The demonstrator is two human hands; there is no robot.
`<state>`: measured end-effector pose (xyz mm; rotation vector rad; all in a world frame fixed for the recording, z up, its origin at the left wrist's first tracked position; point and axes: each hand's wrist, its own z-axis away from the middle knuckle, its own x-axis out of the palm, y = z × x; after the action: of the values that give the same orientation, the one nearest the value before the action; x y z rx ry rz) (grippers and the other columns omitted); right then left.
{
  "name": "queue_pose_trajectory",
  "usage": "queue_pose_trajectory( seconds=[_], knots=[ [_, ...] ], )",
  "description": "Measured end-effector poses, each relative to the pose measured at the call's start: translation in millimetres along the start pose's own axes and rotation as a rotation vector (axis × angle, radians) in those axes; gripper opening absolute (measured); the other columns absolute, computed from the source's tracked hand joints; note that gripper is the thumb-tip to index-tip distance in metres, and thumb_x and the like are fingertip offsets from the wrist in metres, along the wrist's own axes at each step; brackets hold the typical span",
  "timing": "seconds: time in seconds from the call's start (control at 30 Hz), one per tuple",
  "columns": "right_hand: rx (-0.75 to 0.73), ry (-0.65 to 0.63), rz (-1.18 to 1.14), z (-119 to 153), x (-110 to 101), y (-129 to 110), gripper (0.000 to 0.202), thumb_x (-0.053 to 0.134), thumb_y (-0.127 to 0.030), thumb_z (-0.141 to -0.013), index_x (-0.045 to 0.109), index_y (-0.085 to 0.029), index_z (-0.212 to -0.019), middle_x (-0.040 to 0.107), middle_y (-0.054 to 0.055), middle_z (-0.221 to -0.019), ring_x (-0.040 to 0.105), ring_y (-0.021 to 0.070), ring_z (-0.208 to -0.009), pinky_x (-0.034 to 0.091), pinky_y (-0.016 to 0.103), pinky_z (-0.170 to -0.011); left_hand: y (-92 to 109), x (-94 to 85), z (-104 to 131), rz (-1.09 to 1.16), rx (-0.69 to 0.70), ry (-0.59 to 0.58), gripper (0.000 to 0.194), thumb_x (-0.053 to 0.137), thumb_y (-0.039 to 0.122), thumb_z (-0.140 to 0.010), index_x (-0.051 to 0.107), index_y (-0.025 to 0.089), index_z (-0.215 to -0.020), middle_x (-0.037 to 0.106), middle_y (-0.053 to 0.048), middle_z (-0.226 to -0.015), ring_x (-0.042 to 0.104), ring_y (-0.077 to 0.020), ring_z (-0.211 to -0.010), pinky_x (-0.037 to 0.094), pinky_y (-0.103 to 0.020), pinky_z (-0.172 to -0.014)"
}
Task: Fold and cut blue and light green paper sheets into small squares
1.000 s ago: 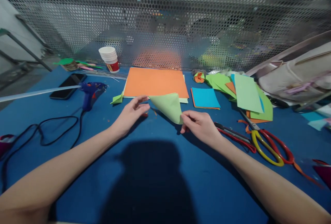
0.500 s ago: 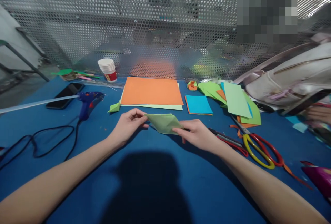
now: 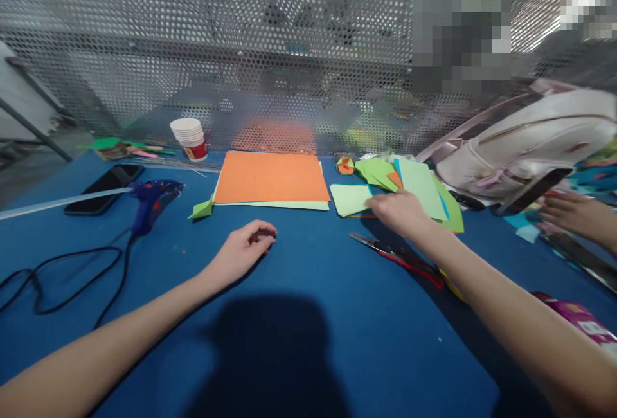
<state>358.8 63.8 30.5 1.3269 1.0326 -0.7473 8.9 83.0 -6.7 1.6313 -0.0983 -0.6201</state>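
My right hand [image 3: 400,212] has its fingers closed at the right edge of a light green square paper [image 3: 351,199], which lies on the small paper stack. Only thin blue and orange edges of that stack show under it. My left hand [image 3: 245,249] rests on the blue table with fingers curled and nothing visible in them. In front of my right forearm lie scissors with red handles [image 3: 409,263]; a yellow handle [image 3: 452,284] is partly hidden by the arm. A folded green paper piece [image 3: 201,209] sits left of the large orange sheet [image 3: 270,177].
A blue glue gun [image 3: 147,202] with a cord and a phone [image 3: 103,190] lie left. Paper cups [image 3: 189,138] stand by the perforated metal screen [image 3: 270,71]. Green papers [image 3: 421,186] and a white bag [image 3: 520,141] are right, near another person's hand [image 3: 573,212].
The light green paper, held between both hands before, now lies on the small stack at the right. My right hand moved there with it. My left hand let go and stayed near its place.
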Motion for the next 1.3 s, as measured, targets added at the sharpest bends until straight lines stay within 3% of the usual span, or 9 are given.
queue_pose_trajectory(
  seconds=[0.23, 0.33, 0.4, 0.57, 0.63, 0.73, 0.87, 1.07, 1.3],
  knots=[
    [-0.077, -0.100, -0.010, 5.1, 10.4, -6.2, 0.027, 0.046, -0.022, -0.088, 0.068, -0.016, -0.103, 0.073, 0.013, -0.108, 0.070, 0.0222, -0.077, 0.041, 0.034, -0.068, 1.9, 0.1, 3.8, -0.225, 0.149, -0.032, 0.018, 0.054, 0.033, -0.087, 0.065, 0.022, -0.095, 0.070, -0.004, -0.094, 0.065, -0.0167, -0.077, 0.051, -0.029, -0.071],
    [-0.084, -0.055, -0.028, 12.2, 9.4, -4.3, 0.041, 0.050, -0.026, -0.085, 0.062, -0.015, -0.122, 0.065, 0.015, -0.129, 0.070, 0.0268, -0.090, 0.047, 0.037, -0.070, 11.0, -15.0, -0.9, -0.456, 0.305, -0.079, 0.020, 0.046, 0.025, -0.089, 0.064, 0.021, -0.096, 0.068, -0.006, -0.098, 0.064, -0.0186, -0.090, 0.051, -0.032, -0.083],
    [-0.064, 0.072, -0.071, 18.7, 9.3, -6.7, 0.044, 0.047, -0.025, -0.087, 0.059, -0.014, -0.128, 0.062, 0.014, -0.134, 0.069, 0.0284, -0.096, 0.051, 0.039, -0.073, 16.9, -34.9, -7.2, -0.657, 0.369, -0.054, 0.019, 0.047, 0.024, -0.089, 0.064, 0.019, -0.096, 0.067, -0.009, -0.101, 0.062, -0.0222, -0.098, 0.048, -0.036, -0.091],
    [-0.165, 0.317, -0.179, 31.6, 5.2, -31.0, 0.041, 0.043, -0.031, -0.093, 0.062, -0.016, -0.126, 0.067, 0.014, -0.127, 0.070, 0.0294, -0.092, 0.054, 0.043, -0.075, 13.0, -95.1, -20.9, -1.094, 0.086, 0.327, 0.030, 0.056, 0.036, -0.084, 0.061, 0.015, -0.105, 0.060, -0.015, -0.110, 0.057, -0.0336, -0.106, 0.049, -0.045, -0.088],
    [-0.237, 0.346, -0.198, 32.6, 1.6, -42.7, 0.039, 0.041, -0.030, -0.094, 0.065, -0.017, -0.122, 0.069, 0.013, -0.124, 0.071, 0.0281, -0.091, 0.055, 0.042, -0.073, 3.2, -111.7, -24.6, -1.176, 0.000, 0.299, 0.029, 0.059, 0.039, -0.081, 0.062, 0.015, -0.098, 0.061, -0.014, -0.101, 0.059, -0.0324, -0.097, 0.050, -0.042, -0.080],
    [-0.313, 0.373, -0.210, 31.4, -2.2, -54.0, 0.036, 0.041, -0.027, -0.095, 0.066, -0.018, -0.118, 0.071, 0.012, -0.120, 0.072, 0.0267, -0.092, 0.056, 0.040, -0.072, -10.1, -122.8, -29.8, -1.192, 0.019, 0.208, 0.008, 0.059, 0.024, -0.077, 0.063, 0.018, -0.076, 0.061, -0.009, -0.083, 0.060, -0.0251, -0.082, 0.049, -0.035, -0.074],
    [-0.327, 0.377, -0.230, 29.4, 0.4, -53.9, 0.035, 0.041, -0.027, -0.096, 0.067, -0.018, -0.117, 0.072, 0.012, -0.116, 0.072, 0.0269, -0.093, 0.056, 0.041, -0.073, -10.3, -113.8, -33.3, -1.189, 0.182, 0.170, 0.016, 0.051, 0.017, -0.082, 0.066, 0.019, -0.077, 0.064, -0.011, -0.092, 0.058, -0.0247, -0.089, 0.046, -0.037, -0.081],
    [-0.258, 0.378, -0.246, 25.6, 8.3, -42.1, 0.033, 0.043, -0.029, -0.097, 0.069, -0.018, -0.114, 0.073, 0.011, -0.116, 0.072, 0.0254, -0.092, 0.055, 0.038, -0.074, -6.8, -79.4, -25.5, -1.050, 0.656, 0.153, 0.027, 0.043, 0.020, -0.094, 0.069, 0.022, -0.089, 0.065, -0.011, -0.098, 0.056, -0.0245, -0.097, 0.043, -0.043, -0.088],
    [-0.217, 0.316, -0.249, 25.7, 12.7, -34.6, 0.034, 0.041, -0.029, -0.096, 0.070, -0.019, -0.111, 0.073, 0.011, -0.116, 0.072, 0.0255, -0.090, 0.053, 0.038, -0.072, -17.6, -61.4, -24.9, -0.959, 0.606, -0.032, 0.028, 0.041, 0.024, -0.096, 0.069, 0.024, -0.095, 0.067, -0.009, -0.095, 0.059, -0.0228, -0.097, 0.042, -0.047, -0.099]
  ],
)
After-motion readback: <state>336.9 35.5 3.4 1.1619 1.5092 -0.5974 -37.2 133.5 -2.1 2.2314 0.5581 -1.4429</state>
